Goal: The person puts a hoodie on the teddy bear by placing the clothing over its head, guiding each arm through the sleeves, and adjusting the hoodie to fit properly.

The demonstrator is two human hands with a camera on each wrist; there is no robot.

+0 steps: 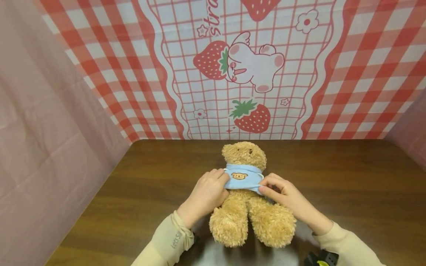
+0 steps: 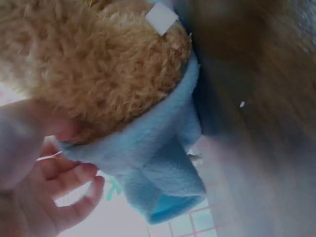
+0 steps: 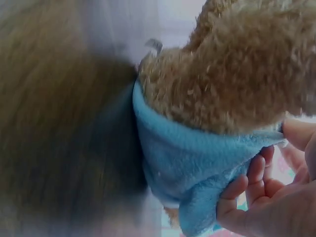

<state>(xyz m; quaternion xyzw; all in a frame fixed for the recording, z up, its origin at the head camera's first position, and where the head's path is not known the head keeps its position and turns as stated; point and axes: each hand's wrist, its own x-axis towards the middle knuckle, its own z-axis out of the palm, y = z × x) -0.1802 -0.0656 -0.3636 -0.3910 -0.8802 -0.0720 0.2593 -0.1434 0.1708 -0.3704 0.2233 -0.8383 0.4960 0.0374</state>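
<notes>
A tan plush teddy bear (image 1: pixel 229 225) lies on its back, head toward the far side and feet toward me. It wears a light-blue fleece top (image 1: pixel 244 183) with a small bear face on its front. My left hand (image 1: pixel 207 190) pinches the hem at one side, thumb against the fur in the left wrist view. At the opposite side my right hand (image 1: pixel 284 192) pinches the hem between thumb and fingers, drawing it out to a point in the right wrist view. One sleeve (image 2: pixel 177 173) of the top hangs loosely folded in the left wrist view.
The brown wooden table (image 1: pixel 149 177) ends at a red-and-white checked cloth (image 1: pixel 116 74) with strawberry prints. A pink curtain (image 1: pixel 43 129) hangs on the left. By the right sleeve lies a black object (image 1: pixel 327 257) with a yellow-green part. A white tag (image 2: pixel 162 19) sticks out from the bear.
</notes>
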